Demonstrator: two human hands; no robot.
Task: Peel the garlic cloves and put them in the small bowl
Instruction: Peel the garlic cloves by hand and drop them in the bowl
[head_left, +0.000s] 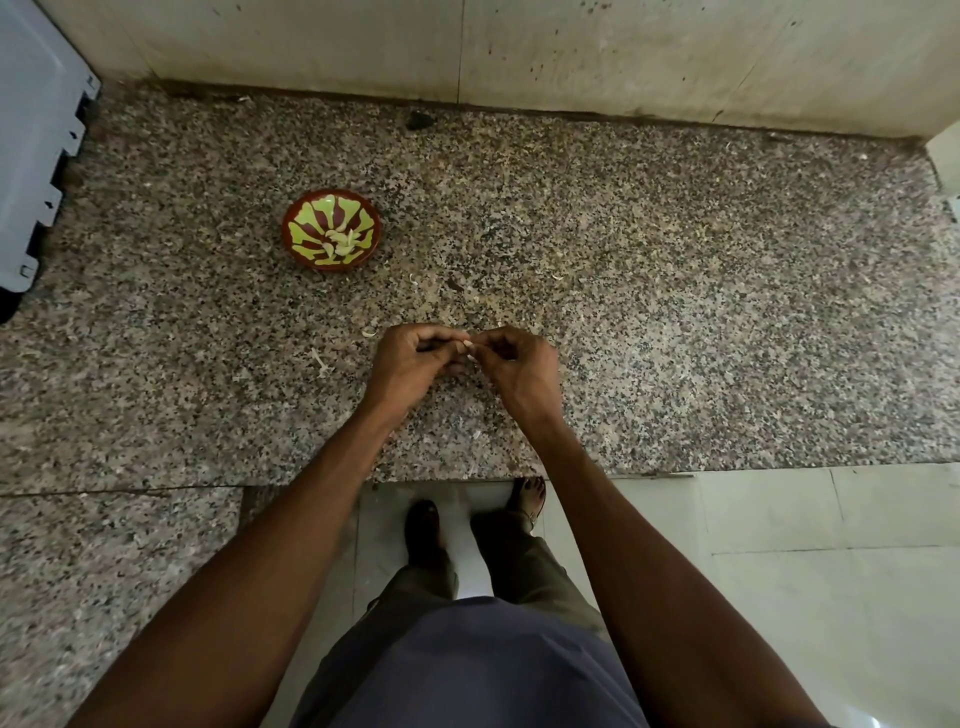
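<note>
A small red-brown bowl (311, 208) with a green pattern stands on the speckled granite counter (675, 312), up and to the left of my hands. Several peeled pale garlic cloves (343, 241) lie in its middle. My left hand (410, 364) and my right hand (514, 369) meet above the counter's front part, fingers curled. Between their fingertips they pinch a small pale garlic clove (466, 345), mostly hidden by the fingers.
Bits of garlic skin (322, 361) lie scattered on the counter around my hands. A white ridged appliance (36, 145) stands at the far left. A tiled wall (467, 47) closes the back. Below the counter edge are the floor and feet.
</note>
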